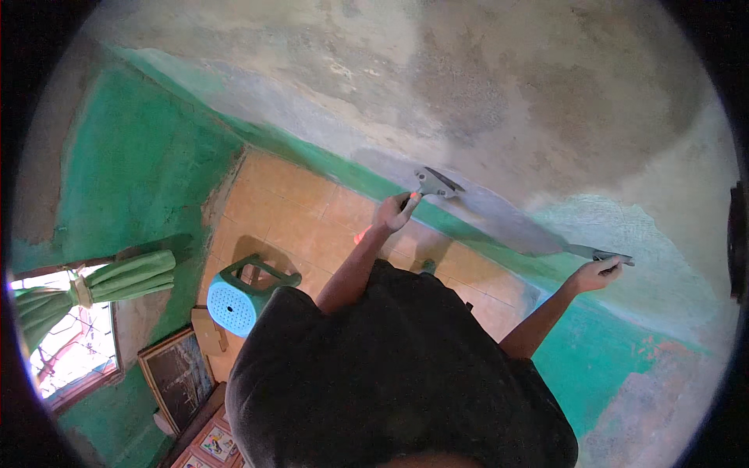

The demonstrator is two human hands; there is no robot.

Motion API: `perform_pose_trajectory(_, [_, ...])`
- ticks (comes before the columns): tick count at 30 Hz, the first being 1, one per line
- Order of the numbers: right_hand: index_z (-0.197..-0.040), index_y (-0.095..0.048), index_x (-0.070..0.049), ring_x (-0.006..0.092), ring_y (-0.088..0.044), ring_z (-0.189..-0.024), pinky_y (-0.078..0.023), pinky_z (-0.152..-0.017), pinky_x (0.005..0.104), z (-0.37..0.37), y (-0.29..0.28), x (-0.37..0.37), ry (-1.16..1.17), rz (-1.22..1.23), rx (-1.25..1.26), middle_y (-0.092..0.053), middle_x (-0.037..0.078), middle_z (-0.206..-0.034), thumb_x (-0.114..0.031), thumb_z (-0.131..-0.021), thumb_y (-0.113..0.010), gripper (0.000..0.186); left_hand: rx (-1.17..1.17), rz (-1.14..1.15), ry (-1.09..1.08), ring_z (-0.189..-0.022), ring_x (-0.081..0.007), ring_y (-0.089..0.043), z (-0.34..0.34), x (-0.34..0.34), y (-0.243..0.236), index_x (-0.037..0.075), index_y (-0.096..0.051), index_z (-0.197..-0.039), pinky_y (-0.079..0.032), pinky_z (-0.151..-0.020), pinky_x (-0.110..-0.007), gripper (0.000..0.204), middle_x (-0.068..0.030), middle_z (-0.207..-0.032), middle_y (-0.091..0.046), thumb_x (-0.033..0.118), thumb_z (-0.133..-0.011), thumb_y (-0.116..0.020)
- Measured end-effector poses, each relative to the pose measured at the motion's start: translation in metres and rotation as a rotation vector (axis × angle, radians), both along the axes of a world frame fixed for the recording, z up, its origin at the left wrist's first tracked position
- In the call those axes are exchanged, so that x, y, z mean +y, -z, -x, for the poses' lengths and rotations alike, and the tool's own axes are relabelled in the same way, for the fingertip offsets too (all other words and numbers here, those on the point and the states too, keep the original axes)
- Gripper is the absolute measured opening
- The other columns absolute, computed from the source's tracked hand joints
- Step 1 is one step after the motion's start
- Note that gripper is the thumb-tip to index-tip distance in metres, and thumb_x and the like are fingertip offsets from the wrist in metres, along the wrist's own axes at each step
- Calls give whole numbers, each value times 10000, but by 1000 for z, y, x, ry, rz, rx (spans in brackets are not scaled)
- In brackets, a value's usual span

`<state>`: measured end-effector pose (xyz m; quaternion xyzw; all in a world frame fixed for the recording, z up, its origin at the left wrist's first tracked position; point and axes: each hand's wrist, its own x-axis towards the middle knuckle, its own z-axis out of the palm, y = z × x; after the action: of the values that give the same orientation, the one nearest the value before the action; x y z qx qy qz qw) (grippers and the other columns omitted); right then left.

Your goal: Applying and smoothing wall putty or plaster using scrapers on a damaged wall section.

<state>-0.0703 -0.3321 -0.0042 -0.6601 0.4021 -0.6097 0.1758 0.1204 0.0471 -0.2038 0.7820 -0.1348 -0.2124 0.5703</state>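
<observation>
My left hand point(392, 213) is closed round the handle of a wide putty knife point(438, 184), its thumb along the neck. The grey blade is held up close to the plastered wall point(546, 132); whether it touches is hard to tell. Farther right, my right hand point(597, 274) grips a flat trowel point(597, 253), seen nearly edge-on against the wall. Around that trowel the wall carries a pale, greenish-white patch point(624, 222). Grey and brown damp-looking stains spread higher up, and a green painted band point(374, 182) runs along the bottom.
A blue plastic stool point(232, 306) stands on the orange tiled floor point(300, 187) to my left. Beyond it are a framed picture point(178, 380) leaning at the green wall point(148, 148), a tiled wooden piece point(214, 444), and a window with a tied green curtain point(129, 279).
</observation>
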Motion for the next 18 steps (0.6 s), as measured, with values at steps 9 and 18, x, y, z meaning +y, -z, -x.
perform_pose_trajectory(9, [-1109,-561,90,235,-602,-855,-501,-710,345,1,-4,8,-23,-42,26,-626,181,-978,-309,-1005,-497,417,-29,-66,32,-570,-145,-398,3,8,-27,-24,-544,-766,-349,-525,-369,536,-106,-578,-392,469,-968,-491])
perform_pose_trajectory(18, [-1108,-572,80,231,-603,-858,-502,-725,352,3,7,2,-80,-48,-8,-621,176,-978,-297,-1005,-505,397,-132,-118,48,-512,-219,-424,3,4,-39,-16,-541,-730,-362,-520,-396,534,-162,-553,-430,469,-953,-513])
